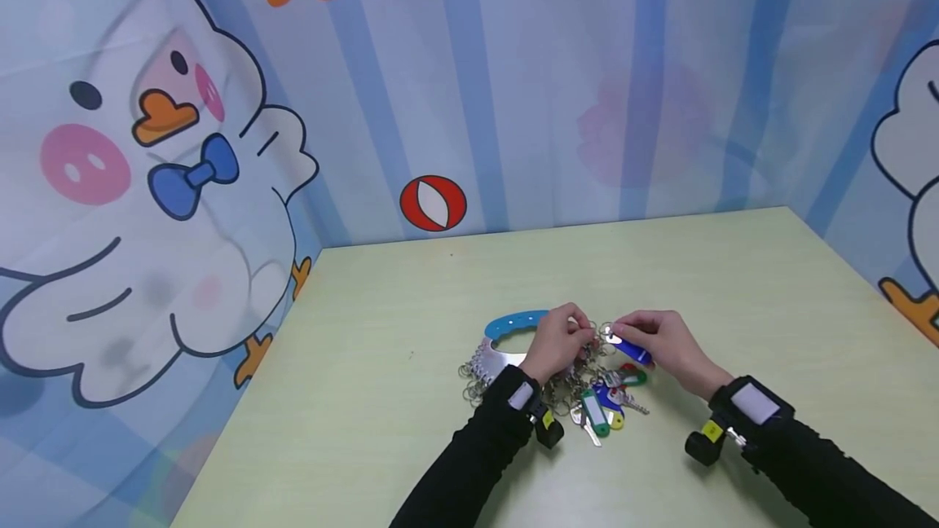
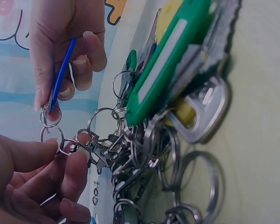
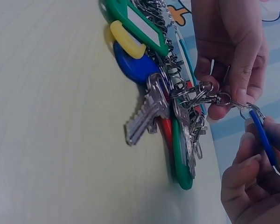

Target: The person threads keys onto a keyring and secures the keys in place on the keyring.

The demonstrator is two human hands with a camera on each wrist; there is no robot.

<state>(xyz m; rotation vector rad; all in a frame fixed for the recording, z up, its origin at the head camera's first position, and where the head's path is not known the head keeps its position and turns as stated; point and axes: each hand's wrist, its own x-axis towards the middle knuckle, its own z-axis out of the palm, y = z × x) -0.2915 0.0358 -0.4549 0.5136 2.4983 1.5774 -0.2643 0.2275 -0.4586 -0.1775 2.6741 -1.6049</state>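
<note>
My left hand (image 1: 561,341) pinches a small metal key ring (image 2: 61,140) between thumb and finger. That ring is linked to a swivel clasp (image 3: 222,98) on the bunch. Facing it, my right hand (image 1: 671,345) pinches a blue key tag (image 1: 632,351) near its small ring, and the two rings touch or interlock; which, I cannot tell. Below the hands lies a heap of metal rings and clasps with keys (image 3: 147,114), a green tag (image 2: 154,74) with a white label, and a yellow tag (image 3: 127,39). A blue-edged metal holder (image 1: 513,323) lies partly behind my left hand.
The pale wooden table (image 1: 352,398) carries the whole bunch near its middle. More loose rings (image 1: 471,377) hang along the holder's left side. A printed cartoon curtain (image 1: 543,104) stands behind the table's far edge.
</note>
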